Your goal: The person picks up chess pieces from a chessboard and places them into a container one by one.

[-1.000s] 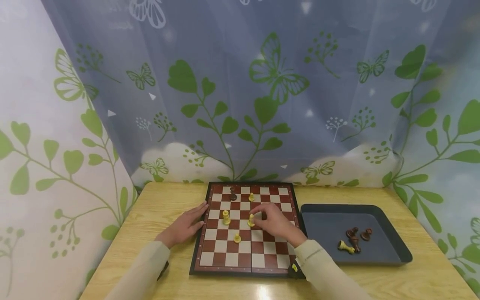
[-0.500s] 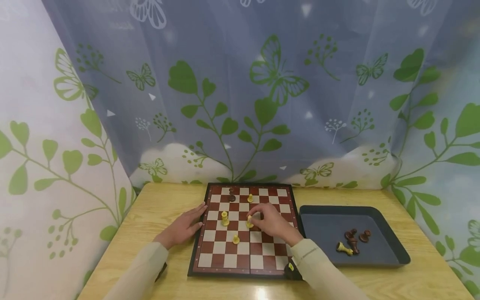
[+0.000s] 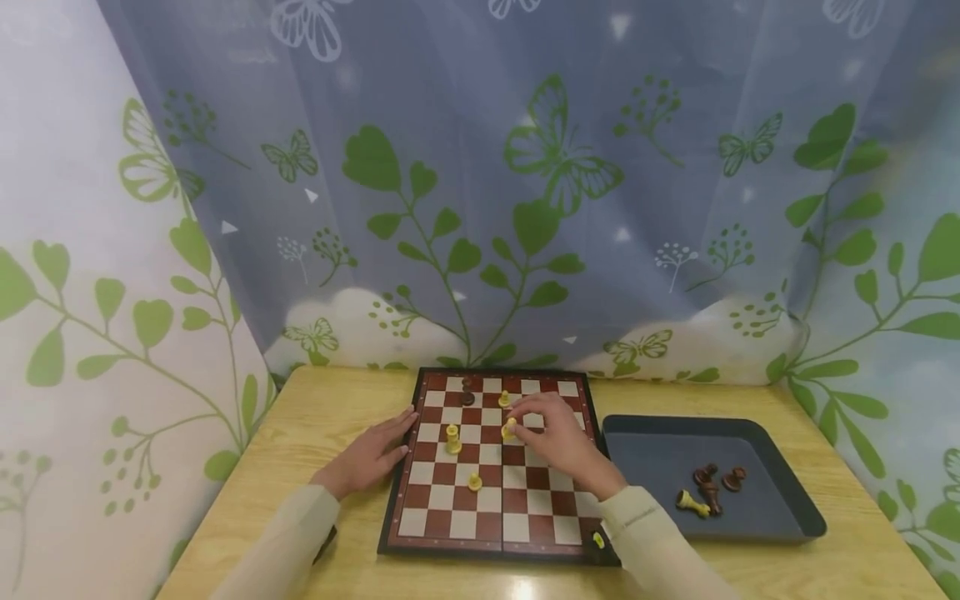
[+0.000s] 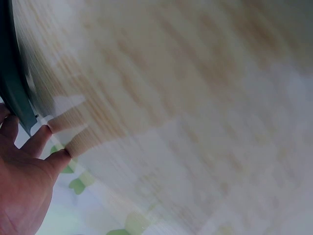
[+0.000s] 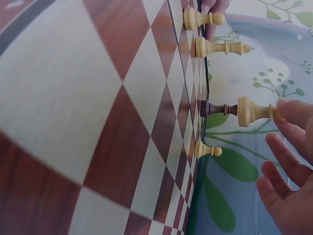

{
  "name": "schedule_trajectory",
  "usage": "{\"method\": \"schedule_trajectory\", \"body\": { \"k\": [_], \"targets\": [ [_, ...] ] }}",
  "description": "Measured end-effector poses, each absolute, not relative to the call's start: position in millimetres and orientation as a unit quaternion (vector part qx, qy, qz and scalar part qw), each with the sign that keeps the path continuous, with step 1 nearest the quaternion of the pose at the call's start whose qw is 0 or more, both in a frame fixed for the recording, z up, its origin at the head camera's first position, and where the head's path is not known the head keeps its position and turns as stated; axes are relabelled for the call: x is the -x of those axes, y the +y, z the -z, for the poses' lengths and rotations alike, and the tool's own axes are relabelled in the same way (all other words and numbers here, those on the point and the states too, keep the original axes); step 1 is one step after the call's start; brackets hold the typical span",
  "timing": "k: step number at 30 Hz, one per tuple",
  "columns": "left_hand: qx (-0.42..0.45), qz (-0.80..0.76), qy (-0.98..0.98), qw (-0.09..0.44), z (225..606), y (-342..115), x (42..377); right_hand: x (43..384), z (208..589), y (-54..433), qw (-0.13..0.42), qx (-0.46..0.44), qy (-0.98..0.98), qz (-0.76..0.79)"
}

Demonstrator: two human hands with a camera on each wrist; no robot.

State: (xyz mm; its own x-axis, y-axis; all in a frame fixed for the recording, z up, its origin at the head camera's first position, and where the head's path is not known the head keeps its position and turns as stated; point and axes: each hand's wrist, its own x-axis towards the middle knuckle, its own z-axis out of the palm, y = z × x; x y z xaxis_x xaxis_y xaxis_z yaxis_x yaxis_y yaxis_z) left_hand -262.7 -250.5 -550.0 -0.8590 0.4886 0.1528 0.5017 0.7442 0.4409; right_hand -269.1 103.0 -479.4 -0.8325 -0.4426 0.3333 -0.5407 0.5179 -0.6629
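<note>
My right hand [image 3: 558, 437] pinches a cream chess piece [image 5: 252, 111] by its top, which the fingers hide, and its base is raised off the chessboard [image 3: 450, 521]. A cream king [image 3: 453, 440] stands left of it on the board. One cream pawn [image 3: 475, 482] is nearer the front, another cream pawn [image 3: 504, 399] near the back. Beside that back pawn stands a dark chess piece [image 3: 467, 393]. Straight fingers of my left hand [image 3: 367, 457] rest at the board's left edge; the left wrist view shows their tips by the dark rim [image 4: 14, 73].
A dark grey tray [image 3: 645, 500] lies right of the board on the wooden table [image 3: 330, 392]. Several dark chess pieces [image 3: 708, 490] and one cream chess piece [image 3: 692, 504] lie on their sides in it. A patterned curtain [image 3: 480, 208] hangs behind the table.
My right hand has lifted the cream chess piece off its square and moved slightly back, away from me. The left hand stays at the board's edge.
</note>
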Motion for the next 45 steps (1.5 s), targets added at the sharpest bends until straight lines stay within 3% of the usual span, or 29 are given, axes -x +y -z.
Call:
{"method": "schedule_trajectory", "body": {
  "k": [11, 31, 45],
  "targets": [
    [0.267, 0.238, -0.934, 0.012, 552, -249, 265, 264, 479, 130, 0.117, -0.288, -0.875, -0.371],
    [0.282, 0.24, -0.928, 0.03, 550, -248, 264, 266, 493, 220, 0.189, -0.22, -0.901, -0.324],
    [0.285, 0.249, -0.925, 0.033, 549, -246, 263, 250, 509, 249, 0.182, -0.147, -0.908, -0.347]
  ]
}}
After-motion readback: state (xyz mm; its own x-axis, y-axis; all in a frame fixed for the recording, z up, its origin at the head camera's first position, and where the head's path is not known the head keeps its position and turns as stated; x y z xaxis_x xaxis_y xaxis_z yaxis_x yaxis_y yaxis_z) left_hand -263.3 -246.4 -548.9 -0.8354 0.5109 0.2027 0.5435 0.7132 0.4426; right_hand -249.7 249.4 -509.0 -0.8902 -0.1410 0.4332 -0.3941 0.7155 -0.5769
